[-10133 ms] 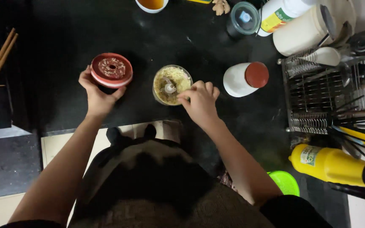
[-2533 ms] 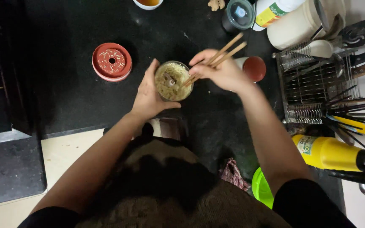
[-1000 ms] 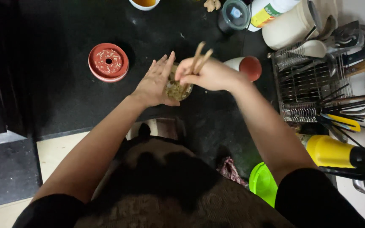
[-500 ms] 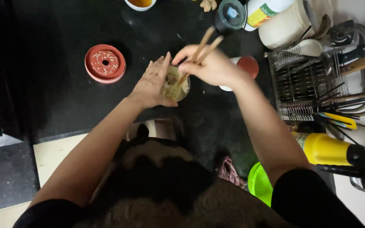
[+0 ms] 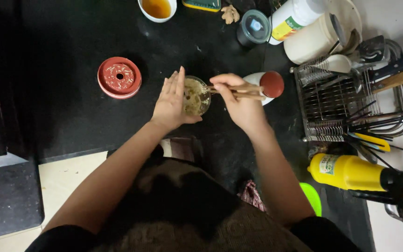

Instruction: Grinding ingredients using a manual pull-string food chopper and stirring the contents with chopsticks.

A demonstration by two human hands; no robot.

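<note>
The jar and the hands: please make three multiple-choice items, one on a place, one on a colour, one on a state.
1. Where does the red lid lie?
A. on the jar
B. on the counter, on the left-hand side of the jar
C. in the rack

2. What colour is the bottle below the rack?
A. yellow
B. blue
C. white

3. What does the right hand hold?
A. a spoon
B. nothing
C. chopsticks

Answers:
1 B, the lid lies on the dark counter, apart from the jar that the left hand steadies.
2 A, its body is yellow with a black cap.
3 C, the chopsticks reach into the open jar.
</note>
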